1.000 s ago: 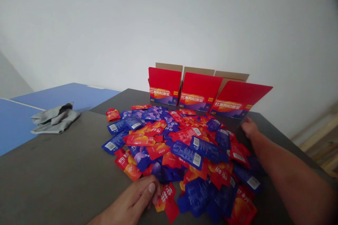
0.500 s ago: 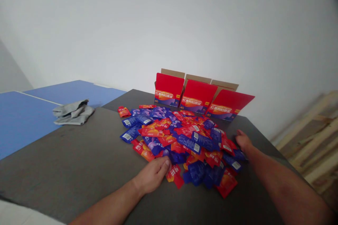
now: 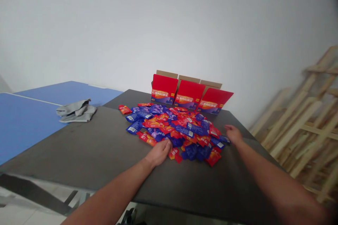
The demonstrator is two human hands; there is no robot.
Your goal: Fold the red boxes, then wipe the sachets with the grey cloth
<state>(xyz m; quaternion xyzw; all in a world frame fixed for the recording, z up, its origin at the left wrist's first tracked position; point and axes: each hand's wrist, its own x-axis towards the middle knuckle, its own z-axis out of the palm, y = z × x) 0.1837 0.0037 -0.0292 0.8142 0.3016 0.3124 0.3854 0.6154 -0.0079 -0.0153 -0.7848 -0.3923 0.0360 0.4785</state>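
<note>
Broadly, a pale wall (image 3: 132, 24) backs a dark tabletop (image 3: 100, 147), with a blue surface (image 3: 29, 119) alongside to the left and blurred wooden slats (image 3: 301, 126) beyond its right edge. Across the middle of the tabletop spreads a loose heap of red and blue pouches (image 3: 185, 123), overlapping at all angles. Just behind it, three red boxes (image 3: 188, 93) stand in a row, flaps up. A crumpled grey cloth (image 3: 76, 110) lies well apart, on the left.

Both hands flank the heap: the left hand (image 3: 160, 152), fingers curled inward, at its near edge beside a red pouch (image 3: 175, 154); the right hand (image 3: 233, 134), loosely bent, by a dark blue pouch (image 3: 224, 139). Whether either grips anything, I cannot tell.

Each pouch looks light, soft and probably liquid-filled, its glossy film likely slippery. A broad pinch across the flat body should suit; hard squeezing might strain the seams.
</note>
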